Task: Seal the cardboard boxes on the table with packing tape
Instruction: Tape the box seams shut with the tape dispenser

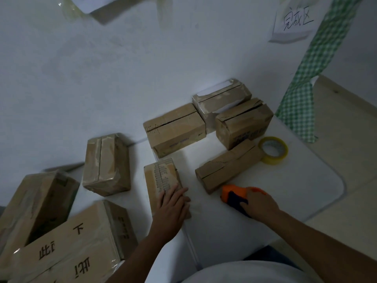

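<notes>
White tabletop carries a spread of cardboard boxes: a large printed carton at the near left corner, a taped box beyond it, and a cluster of four smaller boxes toward the wall. In the middle lies a small box, its near end under the left hand, whose fingers lie flat and straight on top. Just right of it, the right hand curls round an orange tape dispenser resting on the table. A yellow tape roll lies flat beside the far-right boxes.
</notes>
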A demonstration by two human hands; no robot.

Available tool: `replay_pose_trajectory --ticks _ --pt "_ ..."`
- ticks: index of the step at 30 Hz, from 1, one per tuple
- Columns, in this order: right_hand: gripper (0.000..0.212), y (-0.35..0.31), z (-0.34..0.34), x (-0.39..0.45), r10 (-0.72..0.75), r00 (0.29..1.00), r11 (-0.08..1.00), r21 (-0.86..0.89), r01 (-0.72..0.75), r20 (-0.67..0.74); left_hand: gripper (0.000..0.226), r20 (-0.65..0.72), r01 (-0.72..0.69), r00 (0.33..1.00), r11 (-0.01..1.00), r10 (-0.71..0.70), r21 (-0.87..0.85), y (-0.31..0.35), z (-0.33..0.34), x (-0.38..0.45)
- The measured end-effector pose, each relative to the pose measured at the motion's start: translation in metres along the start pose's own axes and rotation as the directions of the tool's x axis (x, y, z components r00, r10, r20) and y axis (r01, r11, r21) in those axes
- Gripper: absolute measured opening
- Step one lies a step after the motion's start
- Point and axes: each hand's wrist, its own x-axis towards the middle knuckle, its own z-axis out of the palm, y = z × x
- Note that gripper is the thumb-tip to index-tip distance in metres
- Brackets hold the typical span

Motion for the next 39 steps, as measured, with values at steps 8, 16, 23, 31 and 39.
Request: replay_pose_trajectory --ticks 8,16,23,31,39 --pt "0.021 -0.057 0.012 -0.014 -0.121 0.992 0.780 0.620 0.085 0.016 0.041 0.061 0.024 0.998 1.000 -0.024 -0.007 -0.002 0.000 -0.001" --pt "0.024 -0.117 0.025 -0.010 -0.096 0.932 0.243 0.916 -0.320 0.351 0.044 0.168 0.060 0.984 0.997 -0.051 -0.051 -0.003 -0.007 0.002" --pt "0.016 -0.109 0.034 -0.028 0.081 0.994 0.212 0.973 -0.093 0.078 0.028 0.075 0.092 0.995 0.925 -0.068 -0.369 -0.024 -0.020 0.004" --pt "0.015 -0.114 0.039 -0.036 0.115 0.986 0.283 0.955 0.083 -0.120 0.066 0.082 0.024 0.997 0.987 -0.011 -0.160 -0.035 -0.008 -0.012" --pt "0.013 -0.111 0.041 -0.032 0.129 0.988 0.266 0.963 0.053 -0.090 0.073 0.022 -0.031 0.999 0.997 0.030 0.065 -0.030 0.002 -0.013"
